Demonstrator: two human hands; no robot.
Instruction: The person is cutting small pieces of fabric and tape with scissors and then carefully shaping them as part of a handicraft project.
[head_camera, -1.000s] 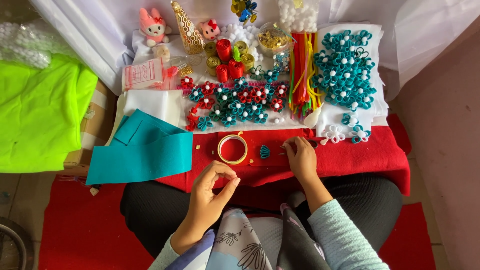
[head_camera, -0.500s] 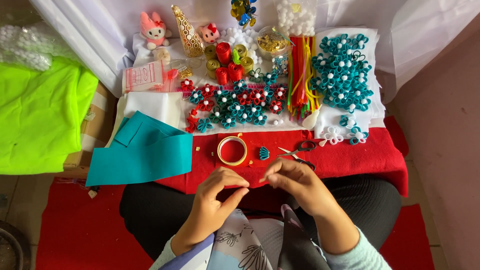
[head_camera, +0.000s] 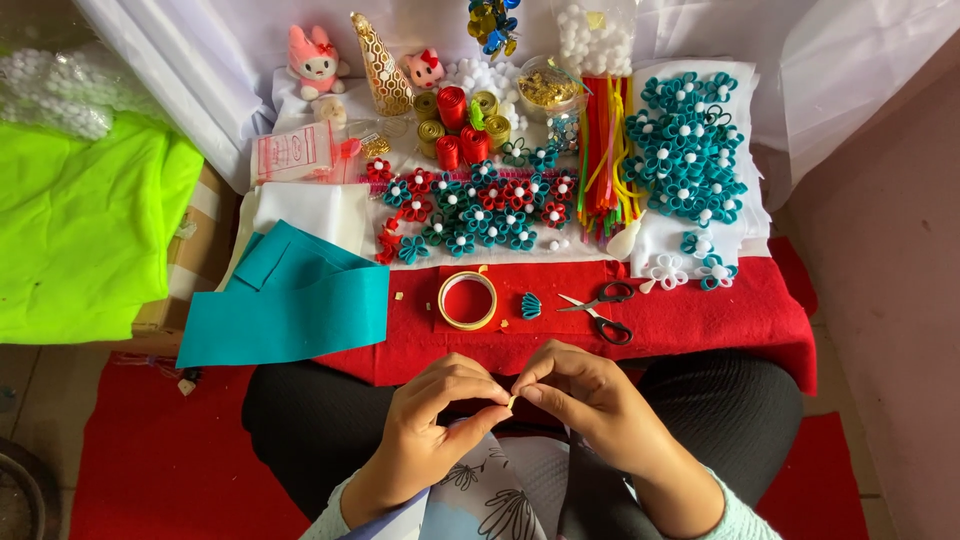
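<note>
**Small pale piece pinched between both hands**

Small pale piece (head_camera: 511, 402), too tiny to identify, sits between the tips of both hands above the person's lap. The left hand (head_camera: 430, 420) closes its thumb and forefinger narrowly on it from one side; the right hand (head_camera: 590, 400) does the same from the other, so the fingertips (head_camera: 530, 392) nearly meet.

Just beyond the fingers, on the red felt (head_camera: 700, 320), lie a ring of yellowish tape (head_camera: 467, 300), a small teal fan-shaped piece (head_camera: 530, 305) and black-handled scissors (head_camera: 600, 308) with their blades open. Left of the fingers, folded teal felt (head_camera: 290, 300) overlaps the red.

Farther out, rows of red and teal flowers (head_camera: 480, 205) cover a white cloth. A flat clear packet with a pink-and-white label (head_camera: 295, 152) lies far to the left of them, beneath a pink plush toy (head_camera: 313, 60). A tall clear bag of white pompoms (head_camera: 595, 35) stands at the back, above a bundle of coloured sticks (head_camera: 600, 150). Teal flowers with white centres (head_camera: 690, 145) crowd the far right. Neon green fabric (head_camera: 80, 230) lies well away to the left.
</note>
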